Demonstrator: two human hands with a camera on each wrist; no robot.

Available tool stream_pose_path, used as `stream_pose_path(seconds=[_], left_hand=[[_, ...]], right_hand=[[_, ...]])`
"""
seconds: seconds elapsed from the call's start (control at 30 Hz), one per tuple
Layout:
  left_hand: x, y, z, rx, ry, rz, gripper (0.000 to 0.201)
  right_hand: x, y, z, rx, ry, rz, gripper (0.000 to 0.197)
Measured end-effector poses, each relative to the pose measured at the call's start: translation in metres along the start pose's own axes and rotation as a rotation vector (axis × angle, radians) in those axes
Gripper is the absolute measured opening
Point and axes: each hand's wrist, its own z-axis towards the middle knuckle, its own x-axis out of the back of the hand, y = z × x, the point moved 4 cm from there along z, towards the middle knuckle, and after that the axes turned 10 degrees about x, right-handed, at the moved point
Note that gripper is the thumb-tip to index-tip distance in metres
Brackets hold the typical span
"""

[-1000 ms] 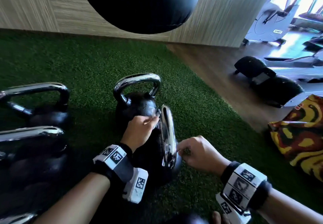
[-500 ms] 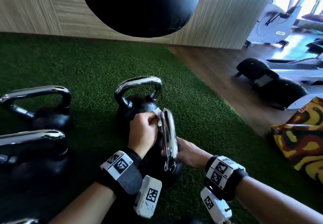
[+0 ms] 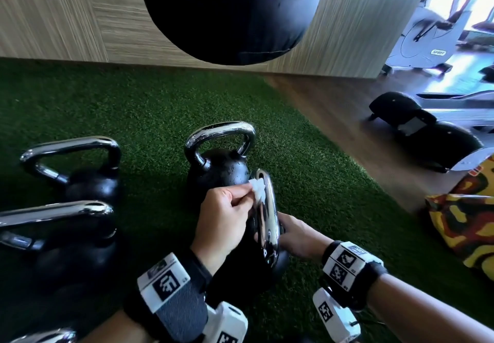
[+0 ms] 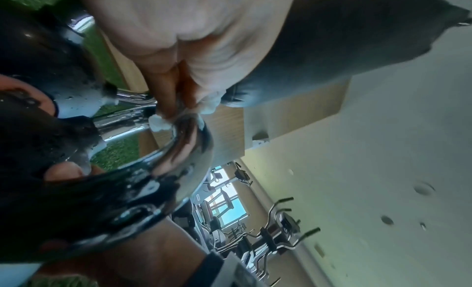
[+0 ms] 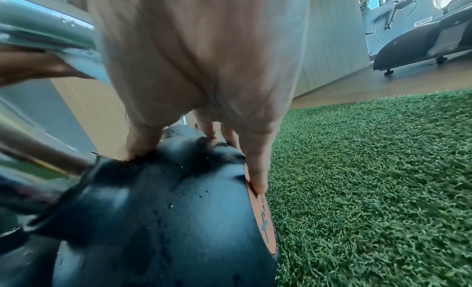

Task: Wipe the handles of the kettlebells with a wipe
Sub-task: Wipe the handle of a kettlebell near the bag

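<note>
The nearest black kettlebell stands on green turf, its chrome handle edge-on to me. My left hand pinches a small crumpled white wipe against the far upper end of that handle. In the left wrist view the wipe is pressed on the handle's bend by the fingertips. My right hand rests on the right side of the ball, below the handle. In the right wrist view its thumb and fingers lie spread and fairly straight on the wet black body.
A second kettlebell stands just behind, and two more sit to the left. A black punching bag hangs overhead. At the right are a wood floor, a treadmill base and a patterned bag.
My right hand left the near part of the handle and dropped onto the ball's right side. The left hand now shows the wipe pinched at the handle's far end.
</note>
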Motion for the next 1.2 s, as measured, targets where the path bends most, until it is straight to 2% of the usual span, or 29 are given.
stream_pose_path(seconds=[0.07,0.17,0.2,0.27,0.33,0.43,0.57,0.7,0.77,0.87,0.9,0.93,0.97,1.0,1.03,1.1,1.13,1.2], left_hand=[[0.002,0.002,-0.007,0.023,-0.005,-0.034,0.020],[0.004,-0.003,-0.052,-0.074,-0.038,0.089,0.021],[0.004,-0.004,-0.069,-0.066,-0.072,0.104,0.022],[0.006,-0.009,-0.085,-0.024,-0.126,0.095,0.023],[0.009,-0.012,-0.086,-0.016,-0.114,0.081,0.021],[0.010,-0.016,-0.088,-0.093,-0.089,0.157,0.020],[0.009,-0.036,-0.096,-0.234,-0.132,0.308,0.029],[0.008,-0.048,-0.098,-0.348,-0.037,0.394,0.028],[0.004,-0.051,-0.096,-0.405,-0.029,0.511,0.024],[-0.004,-0.063,-0.092,-0.393,-0.145,0.714,0.038],[-0.001,-0.065,-0.090,-0.341,-0.167,0.761,0.042],[0.001,-0.063,-0.088,-0.353,-0.161,0.778,0.040],[0.004,-0.058,-0.087,-0.353,-0.162,0.775,0.030],[0.008,-0.053,-0.087,-0.317,-0.164,0.695,0.024],[0.013,-0.046,-0.086,-0.239,-0.160,0.604,0.027],[0.023,-0.043,-0.079,-0.079,-0.202,0.438,0.021],[0.028,-0.040,-0.074,-0.034,-0.199,0.397,0.022],[0.036,-0.031,-0.065,0.043,-0.183,0.260,0.022]], right_hand=[[0.002,-0.004,-0.001,0.002,-0.002,-0.009,0.063],[0.003,-0.002,-0.002,-0.018,0.020,-0.011,0.049],[0.002,0.000,0.000,-0.013,0.016,-0.009,0.053],[0.000,0.006,0.004,-0.011,-0.005,-0.034,0.074],[0.000,0.012,0.009,-0.019,-0.003,-0.057,0.089],[0.000,0.016,0.011,-0.022,0.006,-0.076,0.089],[-0.003,0.026,0.014,-0.020,0.028,-0.035,0.089],[-0.005,0.035,0.019,-0.013,0.027,0.014,0.094],[-0.006,0.039,0.020,-0.009,0.033,0.013,0.096],[-0.007,0.045,0.021,-0.017,0.050,0.019,0.096],[-0.008,0.044,0.021,-0.017,0.050,0.024,0.097],[-0.008,0.043,0.021,-0.019,0.049,0.022,0.097],[-0.007,0.041,0.020,-0.022,0.047,0.006,0.097],[-0.005,0.036,0.017,-0.026,0.044,-0.030,0.095],[-0.001,0.029,0.014,-0.030,0.039,-0.068,0.093],[0.009,0.012,0.006,-0.022,0.058,-0.111,0.083],[0.018,-0.001,0.000,-0.004,0.109,-0.135,0.072],[0.041,-0.034,-0.015,0.066,0.307,-0.218,0.039]])
